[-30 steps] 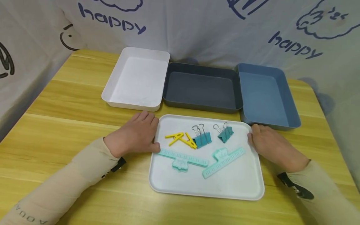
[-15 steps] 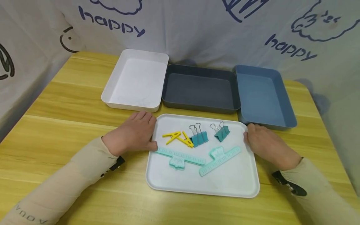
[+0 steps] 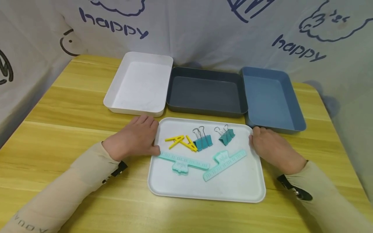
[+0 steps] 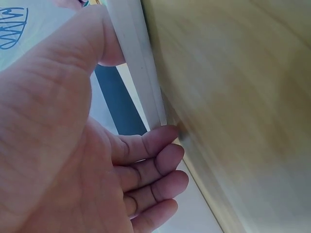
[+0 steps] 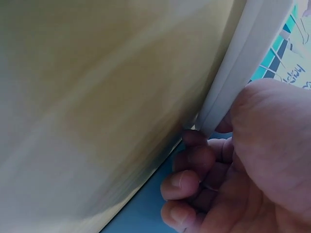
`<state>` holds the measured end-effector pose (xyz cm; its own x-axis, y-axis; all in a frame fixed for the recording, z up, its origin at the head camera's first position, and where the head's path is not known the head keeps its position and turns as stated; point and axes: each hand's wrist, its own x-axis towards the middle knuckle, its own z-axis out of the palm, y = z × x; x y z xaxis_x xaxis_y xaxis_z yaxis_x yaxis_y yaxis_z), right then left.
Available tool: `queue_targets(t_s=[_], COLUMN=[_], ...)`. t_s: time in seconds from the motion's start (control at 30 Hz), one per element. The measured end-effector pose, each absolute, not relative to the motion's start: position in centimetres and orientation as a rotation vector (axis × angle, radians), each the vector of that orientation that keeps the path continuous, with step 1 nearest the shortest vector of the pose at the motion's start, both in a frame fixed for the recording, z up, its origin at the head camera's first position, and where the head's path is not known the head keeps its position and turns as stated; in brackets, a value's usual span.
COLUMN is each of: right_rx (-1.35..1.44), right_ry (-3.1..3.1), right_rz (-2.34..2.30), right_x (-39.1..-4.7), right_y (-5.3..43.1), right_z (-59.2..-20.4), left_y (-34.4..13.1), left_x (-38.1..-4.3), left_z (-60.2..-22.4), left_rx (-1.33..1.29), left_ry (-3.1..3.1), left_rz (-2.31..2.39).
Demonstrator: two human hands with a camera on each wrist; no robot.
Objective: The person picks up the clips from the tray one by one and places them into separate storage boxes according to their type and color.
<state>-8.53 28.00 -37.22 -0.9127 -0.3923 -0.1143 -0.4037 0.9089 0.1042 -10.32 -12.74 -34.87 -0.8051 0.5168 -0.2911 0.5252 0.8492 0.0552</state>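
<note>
A white tray (image 3: 180, 186) lies on the wooden table with both hands at its sides. My left hand (image 3: 134, 137) grips the left rim near the far corner; in the left wrist view its thumb (image 4: 104, 43) laps over the edge and the other fingers bend at the rim. At the right rim, my right hand (image 3: 275, 147) holds the edge between thumb and curled fingers (image 5: 187, 184). On the tray lie yellow clothespins (image 3: 176, 140), two teal binder clips (image 3: 203, 142) (image 3: 227, 136) and two mint ruler-shaped clips (image 3: 180, 163) (image 3: 224, 164).
Behind the tray stand three shallow boxes side by side: white (image 3: 140, 85), dark grey (image 3: 207, 92) and blue (image 3: 272, 98). The blue one sits close to my right hand. A white cloth (image 3: 189, 29) with drawings hangs behind the table (image 3: 73, 106).
The whole scene shifts slightly left in the head view, the tray and hands a little more than the white box. Both hands keep their hold on the tray; the clips keep their arrangement.
</note>
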Motion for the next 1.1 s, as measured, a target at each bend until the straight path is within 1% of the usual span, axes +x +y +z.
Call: queue_targets(t_s=[0.13,0.53,0.8,1.1], right_rx=[-0.656,-0.564,-0.523,-0.493], right_ry=[3.017,3.010,2.972,2.934], right_rz=[0.222,0.186,0.222,0.230], right_x=[-8.46,-8.45,-8.74,-8.96], right_y=[27.94,27.79,27.37,27.22], right_z=[-37.31,-37.12,-36.82,-36.55], left_y=[-12.68,-12.62,-12.92,-12.77], left_x=[-10.36,-10.26,-9.98,-9.80], left_z=[-34.92,-34.87,-34.71,-34.15], left_rx=[0.764,0.756,0.820,0.836], left_ry=[2.722,2.713,2.755,2.758], left_rz=[-0.051,-0.044,0.009,-0.068])
